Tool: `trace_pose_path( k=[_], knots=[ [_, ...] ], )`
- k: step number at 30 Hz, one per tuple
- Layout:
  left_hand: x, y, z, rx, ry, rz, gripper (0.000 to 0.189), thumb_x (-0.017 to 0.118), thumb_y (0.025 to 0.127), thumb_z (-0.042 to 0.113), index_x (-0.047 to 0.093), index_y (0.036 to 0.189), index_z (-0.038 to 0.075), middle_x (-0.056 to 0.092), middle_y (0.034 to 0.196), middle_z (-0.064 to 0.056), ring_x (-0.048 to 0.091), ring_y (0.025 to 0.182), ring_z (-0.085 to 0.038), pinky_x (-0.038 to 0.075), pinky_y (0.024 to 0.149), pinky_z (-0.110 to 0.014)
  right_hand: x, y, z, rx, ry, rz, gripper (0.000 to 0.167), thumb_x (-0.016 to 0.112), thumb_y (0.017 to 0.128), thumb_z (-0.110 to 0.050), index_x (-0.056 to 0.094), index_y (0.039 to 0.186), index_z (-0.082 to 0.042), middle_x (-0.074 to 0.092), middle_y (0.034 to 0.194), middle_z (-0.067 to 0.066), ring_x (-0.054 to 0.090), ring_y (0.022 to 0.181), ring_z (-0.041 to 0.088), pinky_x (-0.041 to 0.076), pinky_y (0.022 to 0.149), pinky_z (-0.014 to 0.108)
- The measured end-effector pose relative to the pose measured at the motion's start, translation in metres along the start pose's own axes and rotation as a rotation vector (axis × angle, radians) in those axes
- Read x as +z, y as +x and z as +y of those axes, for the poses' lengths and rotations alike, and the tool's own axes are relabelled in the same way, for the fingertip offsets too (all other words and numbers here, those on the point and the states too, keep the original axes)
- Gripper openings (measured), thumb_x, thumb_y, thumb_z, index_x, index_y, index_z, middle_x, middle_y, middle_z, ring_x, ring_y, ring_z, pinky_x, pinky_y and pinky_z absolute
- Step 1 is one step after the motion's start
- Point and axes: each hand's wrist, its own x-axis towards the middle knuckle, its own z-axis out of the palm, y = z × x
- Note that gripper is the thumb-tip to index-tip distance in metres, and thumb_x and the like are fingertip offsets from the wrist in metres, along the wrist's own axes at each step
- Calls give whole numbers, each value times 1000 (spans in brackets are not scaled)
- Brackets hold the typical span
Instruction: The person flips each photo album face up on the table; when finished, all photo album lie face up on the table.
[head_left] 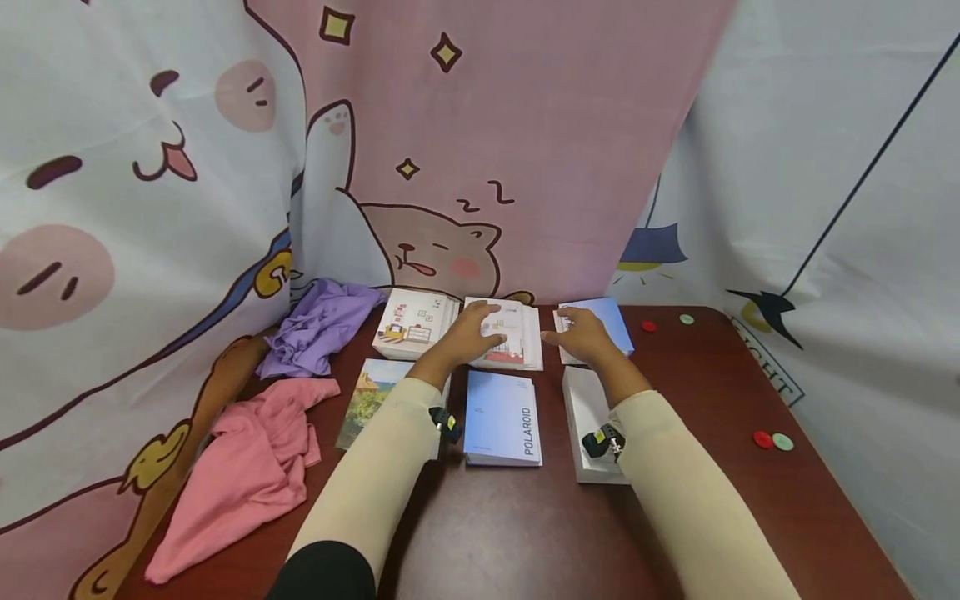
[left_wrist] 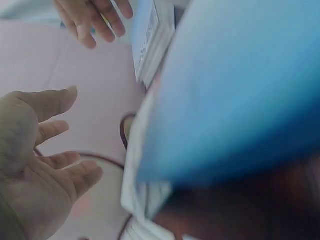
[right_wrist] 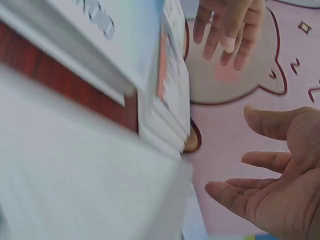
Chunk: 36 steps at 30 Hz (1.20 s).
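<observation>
My left hand point(head_left: 467, 337) hovers at the left side of a white printed stack of booklets point(head_left: 528, 337) in the back row, thumb and fingers spread apart. To that stack's right, my right hand point(head_left: 587, 335) is held over a blue-covered book point(head_left: 611, 321), its fingers also loosely spread. Both palms point(left_wrist: 42, 190) point(right_wrist: 287, 200) face inward with nothing between the fingers in the wrist views. A blue album marked POLAROID point(head_left: 498, 417) lies in front of the middle stack. Another white printed stack point(head_left: 420, 321) sits left of my left hand.
A white box point(head_left: 581, 417) lies under my right forearm, and a landscape-covered book point(head_left: 367, 396) is partly beneath the left sleeve. Purple cloth point(head_left: 318, 329) and pink cloth point(head_left: 255, 458) lie at left. Red discs point(head_left: 762, 439) and green discs point(head_left: 782, 442) dot the right side. Printed curtains point(head_left: 570, 150) surround the table.
</observation>
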Motion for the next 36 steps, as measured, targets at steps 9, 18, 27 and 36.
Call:
trace_pose_path(
  k=[9,18,27,36],
  knots=[
    [39,25,47,38,42,-147,68,71,106,32,48,164,6,33,176,-24,33,166,-38,30,136,-51,-42,4,46,30,-59,80,76,73,103,-32,43,164,2,40,169,34,42,156,54,39,127,66],
    [82,36,67,1,-19,-233,70,68,107,34,44,166,6,47,171,-15,42,162,-30,34,134,-43,-53,2,85,81,-21,86,80,72,104,-30,36,165,7,36,170,37,36,158,56,34,130,66],
    [112,40,74,-86,-85,-265,74,67,107,39,38,170,15,47,173,-11,45,160,-29,39,131,-47,-50,-2,106,63,54,-31,75,61,112,-30,29,168,7,30,171,39,35,158,59,36,127,70],
    [112,41,72,-79,-150,-266,81,73,104,41,36,172,19,42,176,-11,39,164,-30,36,133,-50,-53,-7,101,-5,192,73,55,47,114,-8,37,165,7,39,169,35,43,155,53,38,127,66]
  ],
)
